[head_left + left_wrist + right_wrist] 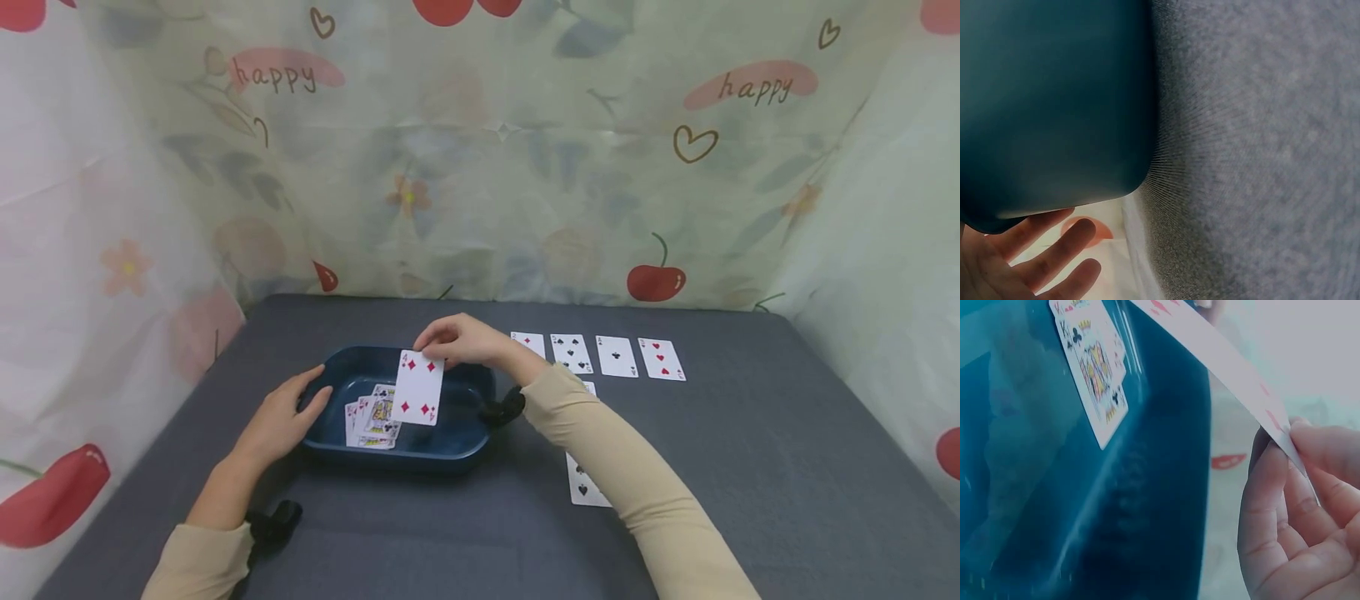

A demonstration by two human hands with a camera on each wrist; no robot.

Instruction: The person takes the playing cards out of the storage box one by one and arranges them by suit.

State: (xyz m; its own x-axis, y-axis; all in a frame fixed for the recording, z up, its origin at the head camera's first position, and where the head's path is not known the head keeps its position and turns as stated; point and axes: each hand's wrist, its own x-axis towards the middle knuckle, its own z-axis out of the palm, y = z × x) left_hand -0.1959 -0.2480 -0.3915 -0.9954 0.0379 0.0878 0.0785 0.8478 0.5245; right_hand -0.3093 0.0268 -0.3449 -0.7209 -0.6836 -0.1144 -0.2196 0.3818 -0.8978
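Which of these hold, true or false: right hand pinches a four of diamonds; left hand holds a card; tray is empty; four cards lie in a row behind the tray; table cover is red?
1. The right hand pinches a four of diamonds above the tray. True.
2. The left hand holds a card. False: it rests against the outer wall of the blue tray with straight fingers and holds nothing.
3. The tray is empty. False: a small fan of cards lies in it, with a king of clubs on top.
4. Four cards lie face up in a row on the far right of the tray. True.
5. The table cover is red. False: it is grey.
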